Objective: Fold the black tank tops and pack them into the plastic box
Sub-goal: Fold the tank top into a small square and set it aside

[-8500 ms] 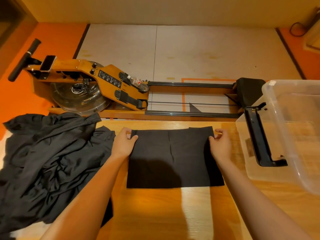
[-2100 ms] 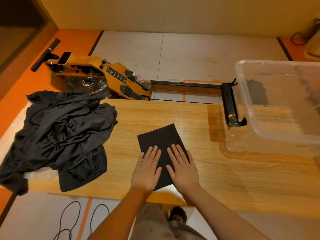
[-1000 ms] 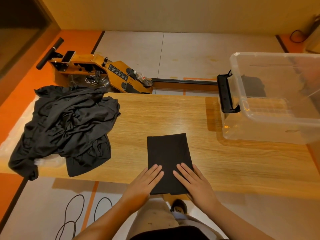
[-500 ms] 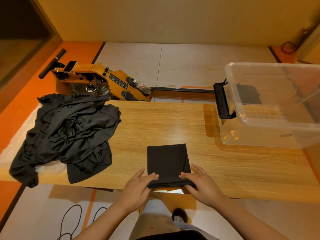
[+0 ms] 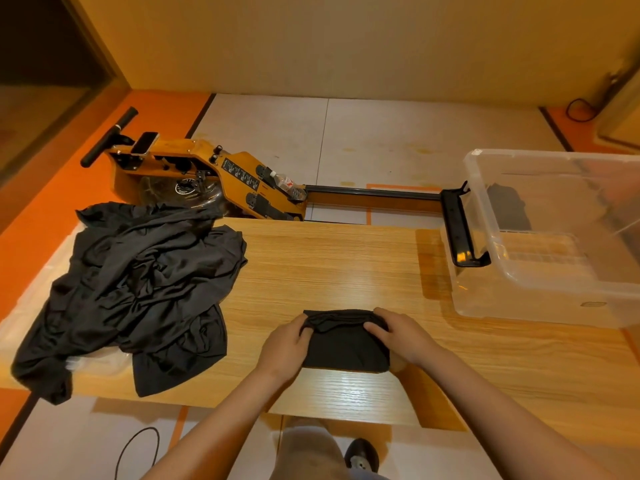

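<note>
A folded black tank top [image 5: 344, 344] lies as a small thick packet near the front of the wooden table [image 5: 329, 268]. My left hand [image 5: 284, 344] grips its left edge and my right hand [image 5: 398, 332] grips its right edge, fingers curled over the doubled far fold. A heap of unfolded black tank tops [image 5: 138, 282] covers the table's left end. The clear plastic box [image 5: 554, 299] stands open at the table's right end, and a dark shape shows through its far side.
Behind the table a wooden rowing machine [image 5: 214, 174] lies on the floor, its black rail running right to a black foot [image 5: 459, 230] by the box. A cable [image 5: 135, 452] loops on the floor at the front left. My shoe [image 5: 362, 453] shows under the table edge.
Both hands took the near edge of the flat folded top and brought it over to the far edge, halving it into a shorter packet. The heap and the box stayed put.
</note>
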`<state>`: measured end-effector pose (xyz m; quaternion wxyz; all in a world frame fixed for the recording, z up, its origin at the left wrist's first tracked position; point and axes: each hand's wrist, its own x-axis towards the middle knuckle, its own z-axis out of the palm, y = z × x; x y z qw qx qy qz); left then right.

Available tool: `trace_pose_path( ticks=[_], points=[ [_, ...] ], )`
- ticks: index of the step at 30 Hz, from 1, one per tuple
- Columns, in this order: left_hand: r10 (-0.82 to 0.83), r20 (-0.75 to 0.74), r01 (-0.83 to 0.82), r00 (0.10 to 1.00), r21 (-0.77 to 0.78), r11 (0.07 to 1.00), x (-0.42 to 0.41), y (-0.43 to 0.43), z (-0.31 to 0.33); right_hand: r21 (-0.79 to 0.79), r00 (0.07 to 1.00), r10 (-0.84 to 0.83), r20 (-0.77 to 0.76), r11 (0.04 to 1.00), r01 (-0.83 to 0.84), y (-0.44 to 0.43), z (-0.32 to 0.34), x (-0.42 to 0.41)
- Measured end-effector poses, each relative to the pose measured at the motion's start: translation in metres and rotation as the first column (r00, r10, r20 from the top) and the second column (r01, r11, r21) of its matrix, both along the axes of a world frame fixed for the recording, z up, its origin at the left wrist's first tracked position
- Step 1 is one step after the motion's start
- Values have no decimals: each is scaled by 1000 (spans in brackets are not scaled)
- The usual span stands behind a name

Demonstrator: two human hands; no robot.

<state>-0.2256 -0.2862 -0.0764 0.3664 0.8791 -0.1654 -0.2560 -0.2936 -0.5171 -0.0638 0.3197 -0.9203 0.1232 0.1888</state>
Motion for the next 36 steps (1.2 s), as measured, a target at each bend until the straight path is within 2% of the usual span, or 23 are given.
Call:
trace_pose_path(
  ticks=[5,9,12,15,17,18,20,22,23,24,26,30,36],
  points=[
    [127,-43,-124,991,78,989,14,-15,-3,-100,987,-148,-57,985,142,0,-15,17],
    [144,74,-157,987,230,960,15,-23,-9,-235,967,-255,-18,941,244,8,-21,15],
    [79,207,-151,975,362,920,12,-25,-12,-286,953,-303,-5,914,289,11,-21,12],
    [99,284,-222,954,443,869,10,-20,-10,-252,915,-398,65,881,401,9,-16,5],
    [161,383,-319,910,397,861,7,-15,-7,-155,853,-481,201,844,513,9,-13,-2],
    [169,460,-339,871,315,887,3,-14,-6,-95,820,-496,287,837,540,11,-11,-5],
    [95,593,-226,800,150,962,-11,-21,-7,-31,776,-409,481,876,481,24,-8,-7],
    [-86,674,-18,734,146,989,-29,-34,-17,-104,785,-195,588,944,312,45,-15,-4],
    [-161,673,55,722,176,983,-34,-39,-25,-185,804,-60,591,961,208,55,-24,-3],
    [-191,634,89,749,189,978,-35,-41,-30,-273,822,67,565,956,110,61,-35,-3],
    [-180,540,70,823,218,973,-28,-38,-42,-378,860,217,462,925,-30,59,-54,-4],
    [-221,487,83,845,290,954,-20,-28,-54,-411,914,240,327,907,-91,45,-65,-4],
    [-200,471,66,859,286,956,-25,-30,-54,-388,936,181,302,920,-53,53,-65,-9]
  ],
)
